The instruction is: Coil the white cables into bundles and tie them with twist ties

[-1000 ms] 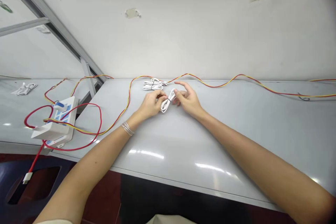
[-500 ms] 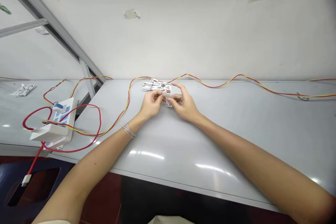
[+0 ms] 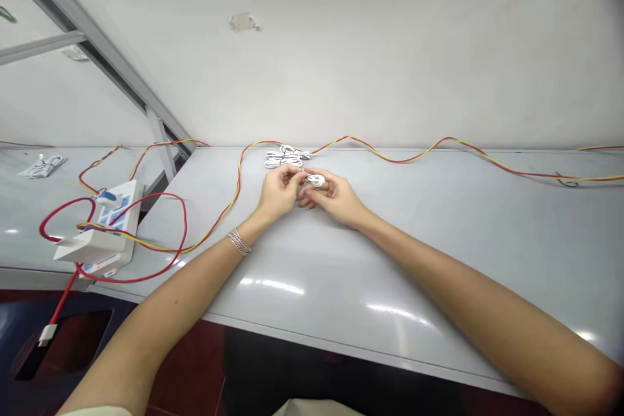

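**Coil:** a small white cable coil (image 3: 316, 180), tightly wound, held just above the grey table (image 3: 439, 273) between the two hands.

**Hands:** together, fingertips meeting at the coil and clamped on it, with both forearms reaching in from the near edge of the table.

**Left hand:** the left hand (image 3: 279, 192) sits just beside the coil on its left, back of the hand up, with the fingers (image 3: 292, 173) curled forward and pinching the strand at the coil's left side.

**Right hand:** the right hand (image 3: 336, 201) sits just beside the coil on its right, palm turned up and inward, cradling the coil from below and the right.

**Left wrist:** a silver chain bracelet (image 3: 238, 242), near the coil but well behind the left hand.

**Behind the coil:** white cable bundles (image 3: 286, 157), close by on the table, and a twisted red-and-yellow wire (image 3: 390, 156) running along the far edge past them.

**Left of the coil:** a white power strip (image 3: 119, 205), well apart, with blue markings; its print is too small to read. A red cable (image 3: 180, 234) loops around it and ends in a white plug (image 3: 47, 335) hanging below the table.

**Far left of the coil:** another bundled white cable (image 3: 43, 166).
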Demonstrator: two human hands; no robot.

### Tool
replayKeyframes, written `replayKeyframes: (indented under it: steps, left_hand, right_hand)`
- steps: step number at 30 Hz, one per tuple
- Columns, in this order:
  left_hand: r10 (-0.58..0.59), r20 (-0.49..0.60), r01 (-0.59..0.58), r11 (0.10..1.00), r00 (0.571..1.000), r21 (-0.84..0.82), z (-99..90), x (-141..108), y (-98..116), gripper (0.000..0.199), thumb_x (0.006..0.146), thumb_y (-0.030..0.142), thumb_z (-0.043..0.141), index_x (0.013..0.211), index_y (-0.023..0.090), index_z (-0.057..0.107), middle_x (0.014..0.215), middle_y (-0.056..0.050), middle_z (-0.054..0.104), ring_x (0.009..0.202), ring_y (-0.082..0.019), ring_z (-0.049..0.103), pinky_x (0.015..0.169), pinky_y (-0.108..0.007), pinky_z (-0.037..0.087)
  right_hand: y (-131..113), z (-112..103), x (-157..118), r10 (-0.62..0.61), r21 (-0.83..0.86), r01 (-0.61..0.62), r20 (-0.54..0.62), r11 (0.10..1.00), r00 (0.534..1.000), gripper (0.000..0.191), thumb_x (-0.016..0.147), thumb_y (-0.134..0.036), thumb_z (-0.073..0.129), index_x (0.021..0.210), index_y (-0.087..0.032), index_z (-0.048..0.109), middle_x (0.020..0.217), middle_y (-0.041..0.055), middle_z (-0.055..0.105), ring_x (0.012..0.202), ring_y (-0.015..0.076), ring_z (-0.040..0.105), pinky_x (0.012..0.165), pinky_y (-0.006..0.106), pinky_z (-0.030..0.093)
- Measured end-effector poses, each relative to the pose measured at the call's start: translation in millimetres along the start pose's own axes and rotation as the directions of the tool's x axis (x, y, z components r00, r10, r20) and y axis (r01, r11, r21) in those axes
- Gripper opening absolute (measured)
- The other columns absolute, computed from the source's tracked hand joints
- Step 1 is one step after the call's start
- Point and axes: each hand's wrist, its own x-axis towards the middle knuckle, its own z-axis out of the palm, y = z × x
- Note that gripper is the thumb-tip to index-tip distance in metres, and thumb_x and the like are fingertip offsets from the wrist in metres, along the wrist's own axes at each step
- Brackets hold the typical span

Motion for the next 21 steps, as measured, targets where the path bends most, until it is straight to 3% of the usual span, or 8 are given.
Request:
replayKeyframes:
  steps: [2, 5, 10, 13, 16, 18, 21]
  left_hand:
    - [0.036, 0.005, -0.036, 0.999, 0.999, 0.008, 0.5, -1, -1, 0.016, 0.083, 0.031, 0.064, 0.079, 0.016, 0.063, 0.074, -0.004, 0.066, 0.070, -0.014, 0.061, 0.068, -0.029, 0.049]
    - [0.076, 0.020, -0.077, 0.996, 0.997, 0.035, 0.0, -3, -1, 0.014, 0.086, 0.031, 0.062, 0.082, 0.017, 0.063, 0.077, -0.004, 0.066, 0.073, -0.014, 0.061, 0.070, -0.029, 0.049]
    - [0.198, 0.017, -0.197, 0.957, 0.980, 0.214, -2.2, -7, 7, 0.014, 0.088, 0.030, 0.060, 0.084, 0.018, 0.066, 0.083, -0.004, 0.068, 0.079, -0.016, 0.062, 0.078, -0.030, 0.050]
    - [0.238, 0.056, -0.244, 0.952, 0.970, 0.185, -3.2, -6, 10, 0.014, 0.088, 0.030, 0.062, 0.086, 0.018, 0.068, 0.086, -0.005, 0.070, 0.082, -0.017, 0.064, 0.081, -0.031, 0.051]
    - [0.178, 0.031, -0.180, 0.969, 0.984, 0.168, -7.9, 0, 7, 0.019, 0.090, 0.032, 0.061, 0.093, 0.017, 0.071, 0.093, -0.006, 0.073, 0.088, -0.018, 0.066, 0.083, -0.031, 0.051]
    - [0.147, -0.036, -0.133, 0.956, 0.988, 0.261, -14.1, 5, 3, 0.021, 0.092, 0.031, 0.057, 0.098, 0.017, 0.071, 0.099, -0.008, 0.072, 0.089, -0.019, 0.066, 0.082, -0.032, 0.051]
    - [0.163, -0.108, -0.089, 0.865, 0.981, 0.494, -24.8, 13, -4, 0.021, 0.088, 0.022, 0.058, 0.105, 0.016, 0.068, 0.107, -0.011, 0.069, 0.091, -0.021, 0.064, 0.086, -0.037, 0.052]
  right_hand:
    - [0, 0, 0, 0.013, -0.056, -0.014, -0.010, 0.998, 1.000, 0.035, 0.077, -0.045, 0.072, 0.098, -0.019, 0.060, 0.068, 0.0004, 0.068, 0.059, 0.0150, 0.066, 0.059, 0.029, 0.056]
    - [-3, -1, -1, 0.020, -0.131, -0.027, -0.058, 0.991, 0.998, 0.044, 0.079, -0.061, 0.066, 0.072, -0.019, 0.056, 0.049, -0.0029, 0.055, 0.042, 0.0117, 0.055, 0.044, 0.024, 0.044]
    - [-8, -2, -2, 0.058, -0.123, -0.074, -0.131, 0.990, 0.990, 0.052, 0.078, -0.064, 0.067, 0.056, -0.019, 0.051, 0.038, -0.0050, 0.038, 0.034, 0.0077, 0.036, 0.037, 0.024, 0.023]
    - [-11, -3, -1, 0.100, 0.010, -0.100, -0.135, 0.995, 0.986, 0.055, 0.074, -0.061, 0.073, 0.050, -0.021, 0.043, 0.040, -0.0057, 0.032, 0.036, 0.0076, 0.033, 0.038, 0.025, 0.023]
    - [-11, -4, 1, 0.124, 0.061, -0.115, -0.170, 0.991, 0.978, 0.057, 0.073, -0.062, 0.073, 0.051, -0.021, 0.041, 0.042, -0.0053, 0.035, 0.037, 0.0077, 0.034, 0.038, 0.025, 0.025]
    - [-11, -5, 3, 0.160, 0.101, -0.141, -0.207, 0.985, 0.965, 0.056, 0.075, -0.064, 0.071, 0.053, -0.020, 0.044, 0.045, -0.0030, 0.042, 0.038, 0.0091, 0.040, 0.040, 0.025, 0.030]
    - [-11, -8, 6, 0.215, 0.208, -0.171, -0.215, 0.963, 0.952, 0.050, 0.079, -0.059, 0.069, 0.057, -0.019, 0.051, 0.051, 0.0005, 0.052, 0.044, 0.0120, 0.051, 0.044, 0.026, 0.040]
